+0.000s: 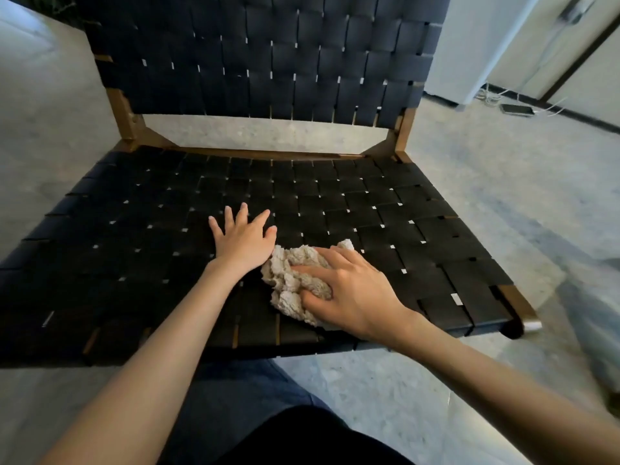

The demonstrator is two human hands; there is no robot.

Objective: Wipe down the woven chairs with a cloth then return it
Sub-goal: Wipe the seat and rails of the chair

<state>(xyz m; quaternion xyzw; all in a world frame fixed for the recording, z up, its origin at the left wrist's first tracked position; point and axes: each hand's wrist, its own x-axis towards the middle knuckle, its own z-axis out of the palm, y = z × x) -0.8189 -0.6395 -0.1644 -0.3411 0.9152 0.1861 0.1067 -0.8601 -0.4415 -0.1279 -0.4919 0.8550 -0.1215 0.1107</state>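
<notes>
Bunching the cloth (295,280) under curled fingers, the right hand (349,290) presses it on the near middle of the chair (385,209) seat, while the left hand (243,239) lies flat, fingers spread, just left. Its loops could snag in the gaps between straps, and that wad may skip patches.

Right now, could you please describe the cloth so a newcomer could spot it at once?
Find the black woven chair, then the front half of its seat. The cloth lies bunched there under the right hand, beside the flat left hand. It is the only pale, fluffy thing on the dark weave.
</notes>
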